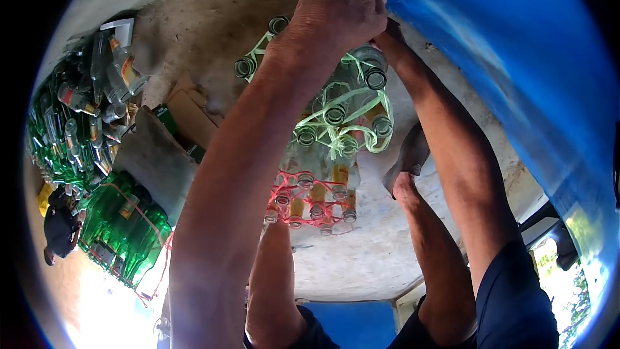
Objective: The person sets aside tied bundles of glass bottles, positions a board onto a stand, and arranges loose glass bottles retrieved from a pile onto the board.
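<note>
My left hand (339,10) is at the top of the head view, its fingers curled closed; whatever they grip is hidden. Just beside it, my right hand (387,31) is mostly hidden behind the left, so its fingers do not show. Below both hands stand clear glass bottles (374,77) with pale green plastic string (345,119) looped around their necks. Some of their mouths lie partly behind my left forearm. Nearer my legs is a second cluster of glass bottles (316,210) with yellow labels, bound at the necks with red string (329,187).
A heap of green and clear bottles (71,129) lies at the left, with large green bottles (123,226) tied together below it. Flattened cardboard (190,110) rests on the concrete floor (368,265). A blue sheet (497,45) borders the right side. My foot (407,184) is beside the bottles.
</note>
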`<state>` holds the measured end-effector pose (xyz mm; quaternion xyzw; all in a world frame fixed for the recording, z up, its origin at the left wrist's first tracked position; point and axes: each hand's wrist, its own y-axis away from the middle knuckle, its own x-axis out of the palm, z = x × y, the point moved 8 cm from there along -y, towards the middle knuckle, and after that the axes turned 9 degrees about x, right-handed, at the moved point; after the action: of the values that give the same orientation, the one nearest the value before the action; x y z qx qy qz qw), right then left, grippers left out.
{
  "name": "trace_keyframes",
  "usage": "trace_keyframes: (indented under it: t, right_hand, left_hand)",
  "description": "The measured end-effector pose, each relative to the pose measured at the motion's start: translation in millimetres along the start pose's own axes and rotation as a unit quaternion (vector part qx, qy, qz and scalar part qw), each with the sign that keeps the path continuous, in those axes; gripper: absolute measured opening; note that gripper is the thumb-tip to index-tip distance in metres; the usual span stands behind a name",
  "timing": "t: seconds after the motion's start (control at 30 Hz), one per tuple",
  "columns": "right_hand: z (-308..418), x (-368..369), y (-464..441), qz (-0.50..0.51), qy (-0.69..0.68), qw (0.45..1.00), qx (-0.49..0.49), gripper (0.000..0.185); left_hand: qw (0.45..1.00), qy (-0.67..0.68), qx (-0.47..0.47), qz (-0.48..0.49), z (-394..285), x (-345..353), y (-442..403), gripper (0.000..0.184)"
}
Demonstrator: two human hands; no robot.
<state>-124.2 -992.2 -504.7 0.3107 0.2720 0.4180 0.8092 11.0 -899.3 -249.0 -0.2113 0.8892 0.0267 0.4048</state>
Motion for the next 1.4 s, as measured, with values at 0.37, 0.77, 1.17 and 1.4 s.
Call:
trace_keyframes:
  t: [0.37, 0.77, 1.17, 1.4]
  right_hand:
    - [-33, -24, 12, -0.07, -0.046, 0.994, 0.073, 0.042]
    - [-52, -60, 28, -0.077, -0.035, 0.989, 0.122, 0.039]
    - [-109, -125, 67, -0.126, -0.127, 0.966, 0.185, 0.032]
    - [-122, -142, 76, -0.143, -0.178, 0.96, 0.165, 0.023]
  left_hand:
    - [0.992, 0.044, 0.058, -0.104, 4, 4, 11, 0.045]
    - [0.994, 0.061, 0.024, -0.092, 4, 6, 12, 0.049]
    - [0.994, 0.042, 0.053, -0.086, -1, 6, 17, 0.057]
    - [0.997, 0.03, 0.042, -0.053, 1, 8, 17, 0.062]
